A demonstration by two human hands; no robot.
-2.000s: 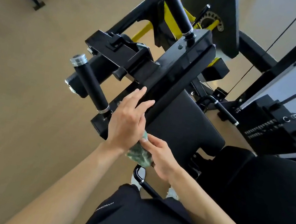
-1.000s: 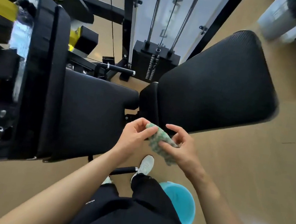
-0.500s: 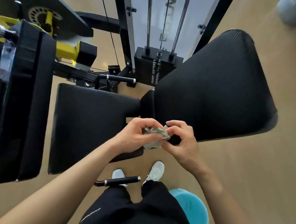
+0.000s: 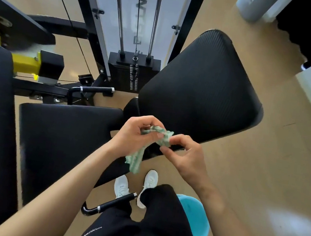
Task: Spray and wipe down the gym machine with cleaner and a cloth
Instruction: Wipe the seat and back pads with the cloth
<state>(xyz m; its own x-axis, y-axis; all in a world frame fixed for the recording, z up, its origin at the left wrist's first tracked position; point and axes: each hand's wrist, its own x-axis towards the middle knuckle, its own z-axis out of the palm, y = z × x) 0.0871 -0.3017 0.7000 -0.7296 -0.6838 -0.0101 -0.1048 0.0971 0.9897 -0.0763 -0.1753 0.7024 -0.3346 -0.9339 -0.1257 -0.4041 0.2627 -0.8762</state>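
Green-and-white patterned fabric cloth [image 4: 136, 160], head view: held in the air above the end of the black padded seat [image 4: 56, 143] of the gym machine [image 4: 133, 68], with one tail hanging free. Left hand [image 4: 136, 135] is curled round its upper bunch; right hand [image 4: 185, 156] pinches its right end. Judged light, soft and limp: gather it into a wad in one palm for wiping.

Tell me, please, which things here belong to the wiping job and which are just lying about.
Job: cloth, gripped by left hand and pinched by right hand; seat pad; back pad; weight stack.
Lying about: blue bucket by the feet; grey container.
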